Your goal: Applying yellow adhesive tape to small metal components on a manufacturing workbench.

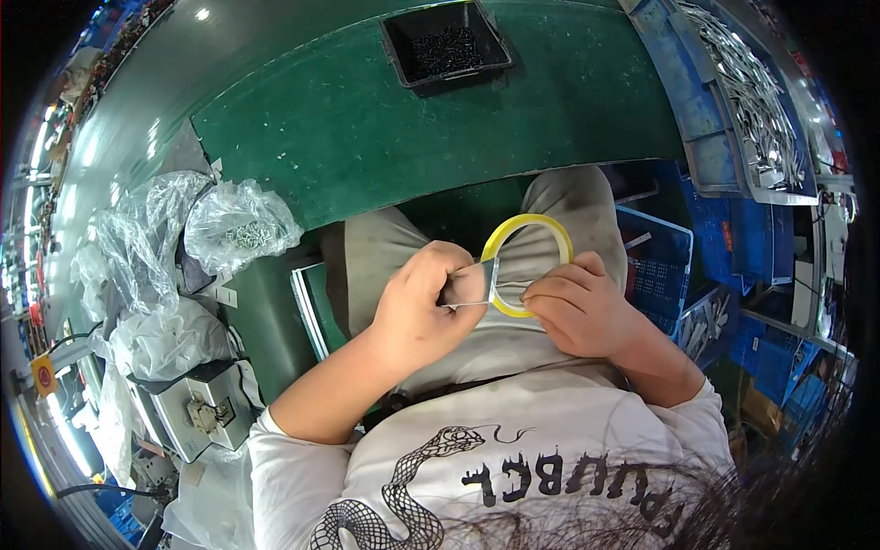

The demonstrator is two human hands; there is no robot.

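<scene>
A roll of clear tape with a yellow rim is held upright over my lap, its open ring facing up toward me. My right hand grips the roll's lower right side, fingers curled over the rim. From the roll's left side a short, greyish see-through strip of tape reaches to my left hand. That hand is closed, with the strip's end between thumb and curled fingers. What else may lie inside the left fist is hidden.
A green table curves ahead, bearing a black bin of small dark parts. At the right stands a blue crate of long metal pieces. Clear plastic bags and a white boxy device sit at the left.
</scene>
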